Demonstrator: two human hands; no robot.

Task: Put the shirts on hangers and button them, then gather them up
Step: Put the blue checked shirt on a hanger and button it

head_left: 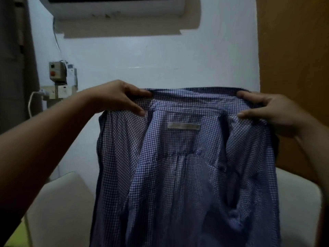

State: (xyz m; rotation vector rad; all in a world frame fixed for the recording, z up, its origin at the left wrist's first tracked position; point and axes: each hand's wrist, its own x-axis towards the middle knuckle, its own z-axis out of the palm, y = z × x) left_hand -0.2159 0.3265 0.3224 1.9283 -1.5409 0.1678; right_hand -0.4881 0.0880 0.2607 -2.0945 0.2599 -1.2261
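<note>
A blue-and-white checked shirt (178,166) hangs in the air in front of me, open, with its inside and a pale neck label facing me. My left hand (119,97) pinches the collar at its left end. At the collar's right end my right hand (267,111) grips the fabric. The shirt is stretched between both hands and drapes down past the bottom of the frame. No hanger is in view.
A white chair (58,202) stands behind the shirt, its back showing on both sides. A pale wall carries an air conditioner (115,6) at the top and a switch box with sockets (58,77) at the left. A brown wooden panel (293,50) fills the right.
</note>
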